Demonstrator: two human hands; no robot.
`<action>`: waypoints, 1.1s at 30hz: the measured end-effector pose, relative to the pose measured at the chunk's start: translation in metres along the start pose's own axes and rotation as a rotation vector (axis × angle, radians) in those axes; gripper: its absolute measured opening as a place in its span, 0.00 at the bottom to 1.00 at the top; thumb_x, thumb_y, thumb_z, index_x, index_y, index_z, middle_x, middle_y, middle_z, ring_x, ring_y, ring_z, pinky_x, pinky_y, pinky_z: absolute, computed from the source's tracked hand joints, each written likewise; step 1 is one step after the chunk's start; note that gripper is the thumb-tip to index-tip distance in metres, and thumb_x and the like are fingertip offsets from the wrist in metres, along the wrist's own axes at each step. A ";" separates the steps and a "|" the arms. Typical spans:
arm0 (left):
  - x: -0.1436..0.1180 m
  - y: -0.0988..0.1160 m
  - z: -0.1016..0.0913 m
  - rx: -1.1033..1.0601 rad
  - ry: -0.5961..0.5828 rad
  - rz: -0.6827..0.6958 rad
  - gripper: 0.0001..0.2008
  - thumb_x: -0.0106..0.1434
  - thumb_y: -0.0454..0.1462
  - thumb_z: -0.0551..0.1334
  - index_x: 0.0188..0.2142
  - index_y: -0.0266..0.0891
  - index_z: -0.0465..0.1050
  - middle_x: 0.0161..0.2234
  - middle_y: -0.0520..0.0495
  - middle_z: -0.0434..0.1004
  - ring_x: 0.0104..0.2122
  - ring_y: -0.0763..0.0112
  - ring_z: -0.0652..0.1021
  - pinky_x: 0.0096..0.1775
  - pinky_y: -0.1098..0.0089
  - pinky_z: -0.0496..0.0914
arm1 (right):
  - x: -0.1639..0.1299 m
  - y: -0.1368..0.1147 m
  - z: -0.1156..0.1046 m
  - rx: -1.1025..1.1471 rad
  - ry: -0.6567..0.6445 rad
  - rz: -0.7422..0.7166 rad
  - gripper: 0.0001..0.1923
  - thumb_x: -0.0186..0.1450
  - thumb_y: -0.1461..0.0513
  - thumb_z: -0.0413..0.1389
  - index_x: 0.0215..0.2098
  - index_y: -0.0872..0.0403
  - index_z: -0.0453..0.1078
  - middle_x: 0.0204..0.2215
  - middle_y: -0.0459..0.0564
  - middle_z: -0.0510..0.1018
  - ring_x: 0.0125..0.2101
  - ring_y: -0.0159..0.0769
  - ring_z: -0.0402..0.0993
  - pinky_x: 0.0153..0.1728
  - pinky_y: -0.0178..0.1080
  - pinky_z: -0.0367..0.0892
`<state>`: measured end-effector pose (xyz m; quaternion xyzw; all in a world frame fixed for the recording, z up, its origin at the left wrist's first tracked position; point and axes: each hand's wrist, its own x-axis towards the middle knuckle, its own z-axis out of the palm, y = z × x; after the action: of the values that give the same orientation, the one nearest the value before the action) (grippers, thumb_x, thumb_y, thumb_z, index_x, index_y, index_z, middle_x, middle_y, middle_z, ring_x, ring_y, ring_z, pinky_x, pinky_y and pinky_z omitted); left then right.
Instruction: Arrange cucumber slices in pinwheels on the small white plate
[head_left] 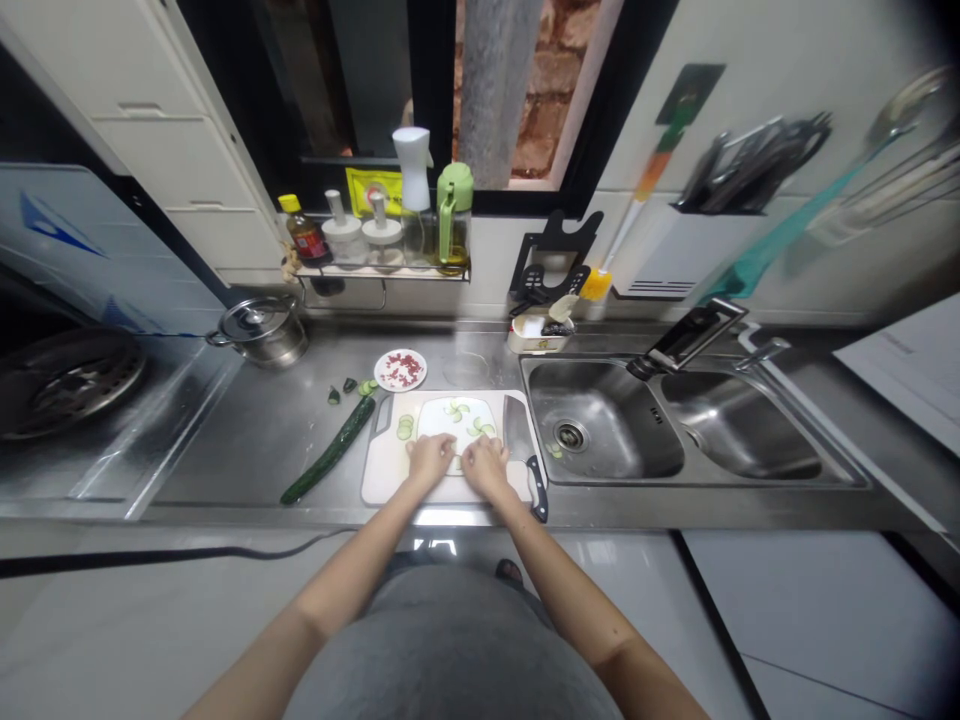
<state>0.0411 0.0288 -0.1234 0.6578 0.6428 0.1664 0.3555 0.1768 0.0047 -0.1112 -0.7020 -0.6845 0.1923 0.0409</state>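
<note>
My left hand (432, 460) and my right hand (486, 466) are close together over the near part of a white square plate (439, 412). Both have their fingers pinched around small pale-green cucumber slices, which the fingertips partly hide. Farther back on the plate, cut slices lie in fanned pinwheels, one at the far middle (456, 410) and another at the right (481, 428). The plate rests on a pale cutting board (382, 480). Left of the plate, a short row of cucumber slices (405, 427) lies on the board. A knife (538, 488) with a black handle lies along the board's right side.
A long cucumber (330, 455) lies left of the board, with cut ends (334, 396) behind it. Behind the board stands a small plate of chopped red bits (400, 370). A steel pot (262, 330) is back left; a double sink (607, 420) adjoins at right.
</note>
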 end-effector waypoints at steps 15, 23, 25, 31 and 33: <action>-0.005 -0.006 0.002 0.159 0.022 0.054 0.14 0.65 0.40 0.59 0.48 0.44 0.78 0.46 0.41 0.77 0.51 0.54 0.69 0.55 0.54 0.54 | -0.006 0.008 0.012 -0.048 0.074 -0.211 0.14 0.71 0.62 0.47 0.45 0.52 0.74 0.48 0.56 0.69 0.49 0.45 0.58 0.50 0.45 0.52; -0.005 -0.008 0.003 0.265 0.018 0.062 0.15 0.66 0.41 0.58 0.49 0.45 0.77 0.46 0.43 0.78 0.50 0.56 0.70 0.53 0.56 0.57 | -0.007 0.013 0.017 -0.026 0.105 -0.237 0.13 0.71 0.62 0.49 0.43 0.51 0.76 0.46 0.54 0.69 0.48 0.44 0.56 0.50 0.45 0.51; -0.005 -0.009 0.003 0.263 0.021 0.067 0.15 0.66 0.41 0.58 0.49 0.45 0.77 0.46 0.43 0.78 0.50 0.56 0.70 0.53 0.56 0.57 | -0.008 0.013 0.016 -0.027 0.104 -0.237 0.13 0.70 0.62 0.49 0.43 0.51 0.76 0.46 0.54 0.69 0.48 0.44 0.56 0.50 0.45 0.51; -0.006 -0.010 0.003 0.261 0.020 0.076 0.15 0.66 0.41 0.57 0.49 0.45 0.77 0.46 0.43 0.78 0.50 0.55 0.70 0.53 0.56 0.57 | -0.009 0.013 0.017 -0.031 0.098 -0.242 0.13 0.70 0.62 0.49 0.43 0.51 0.77 0.46 0.54 0.69 0.48 0.44 0.56 0.50 0.45 0.51; -0.006 -0.010 0.004 0.258 0.024 0.074 0.15 0.66 0.41 0.58 0.49 0.45 0.77 0.46 0.43 0.78 0.50 0.55 0.70 0.53 0.56 0.56 | -0.010 0.013 0.017 -0.028 0.096 -0.237 0.13 0.70 0.62 0.50 0.44 0.51 0.77 0.46 0.54 0.69 0.48 0.44 0.56 0.50 0.45 0.51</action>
<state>0.0355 0.0211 -0.1314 0.7192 0.6384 0.1030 0.2539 0.1838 -0.0090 -0.1294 -0.6252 -0.7625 0.1425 0.0862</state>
